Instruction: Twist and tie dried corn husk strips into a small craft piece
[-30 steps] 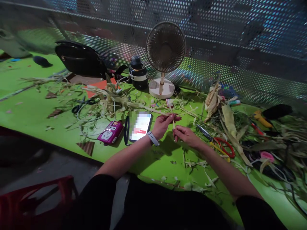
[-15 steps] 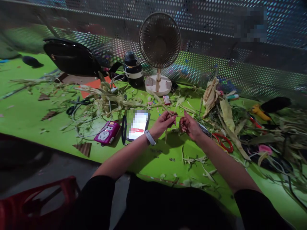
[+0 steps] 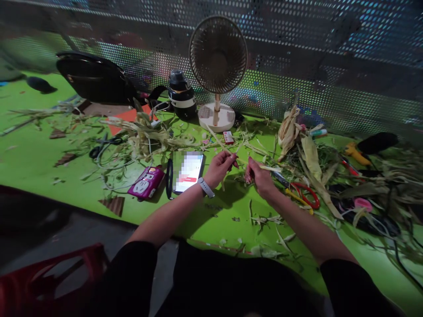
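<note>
My left hand (image 3: 220, 169), with a pale band on its wrist, pinches a thin strip of corn husk (image 3: 215, 138) that sticks out toward the fan. Just to its right, my right hand (image 3: 260, 177) is closed with thumb and fingertips together on a pale husk strip (image 3: 271, 168), whose end pokes out to the right. A light strand seems to span the small gap between the hands. Both hands hover over the green table (image 3: 205, 224). Husk scraps (image 3: 264, 219) lie in front of them. The fingers partly hide what they grip.
A phone (image 3: 189, 171) and a purple power strip (image 3: 146, 182) lie left. Behind stand a fan (image 3: 218, 55) and a dark bottle (image 3: 182, 97). Red-handled scissors (image 3: 310, 196), husk bundles (image 3: 289, 127) and a yellow glue gun (image 3: 357, 154) are right. Black scissors (image 3: 103, 145) lie far left.
The pale husk strip now shows sticking out right of my right hand. My left hand has shifted slightly left, and its fingers have turned a little. The view has moved slightly.
</note>
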`<state>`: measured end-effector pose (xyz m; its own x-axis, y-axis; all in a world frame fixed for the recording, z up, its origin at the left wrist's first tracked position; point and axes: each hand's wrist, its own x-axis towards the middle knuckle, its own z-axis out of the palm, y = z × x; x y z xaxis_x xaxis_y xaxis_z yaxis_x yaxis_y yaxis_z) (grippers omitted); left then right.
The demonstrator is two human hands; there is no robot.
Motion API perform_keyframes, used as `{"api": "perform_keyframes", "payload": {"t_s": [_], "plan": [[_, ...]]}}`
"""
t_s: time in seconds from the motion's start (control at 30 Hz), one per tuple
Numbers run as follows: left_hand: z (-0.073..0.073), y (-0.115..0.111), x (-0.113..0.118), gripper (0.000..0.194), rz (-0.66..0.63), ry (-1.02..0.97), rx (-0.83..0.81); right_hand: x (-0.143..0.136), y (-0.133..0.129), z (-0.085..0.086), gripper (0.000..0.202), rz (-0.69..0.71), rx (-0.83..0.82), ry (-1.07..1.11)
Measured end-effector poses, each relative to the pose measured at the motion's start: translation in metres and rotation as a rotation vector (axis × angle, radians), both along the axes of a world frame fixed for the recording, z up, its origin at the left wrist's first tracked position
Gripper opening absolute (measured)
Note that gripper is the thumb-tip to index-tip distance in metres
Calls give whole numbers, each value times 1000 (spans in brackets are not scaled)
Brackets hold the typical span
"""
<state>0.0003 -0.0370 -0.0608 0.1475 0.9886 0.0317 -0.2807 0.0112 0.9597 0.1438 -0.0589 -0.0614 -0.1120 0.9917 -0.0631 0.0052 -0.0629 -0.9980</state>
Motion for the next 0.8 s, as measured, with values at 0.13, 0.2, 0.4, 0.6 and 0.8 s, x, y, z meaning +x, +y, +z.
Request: {"api": "perform_keyframes", "payload": {"t_s": [0.13, 0.2, 0.4, 0.6, 0.8], "plan": [[2, 6, -11, 32, -70, 17, -21, 20, 4, 22, 39, 163, 117, -319], [6, 8, -17, 31, -204, 9, -60, 43, 16, 37, 24, 306, 182, -529], [11, 1, -18, 32, -558, 39, -152, 74, 38, 50, 24, -94, 397, -387], [10, -8, -6, 32, -595, 58, -177, 23, 24, 20, 42, 284, -131, 61], [10, -11, -5, 35, -576, 96, -133, 10, 21, 6, 44, 33, -159, 220]]}}
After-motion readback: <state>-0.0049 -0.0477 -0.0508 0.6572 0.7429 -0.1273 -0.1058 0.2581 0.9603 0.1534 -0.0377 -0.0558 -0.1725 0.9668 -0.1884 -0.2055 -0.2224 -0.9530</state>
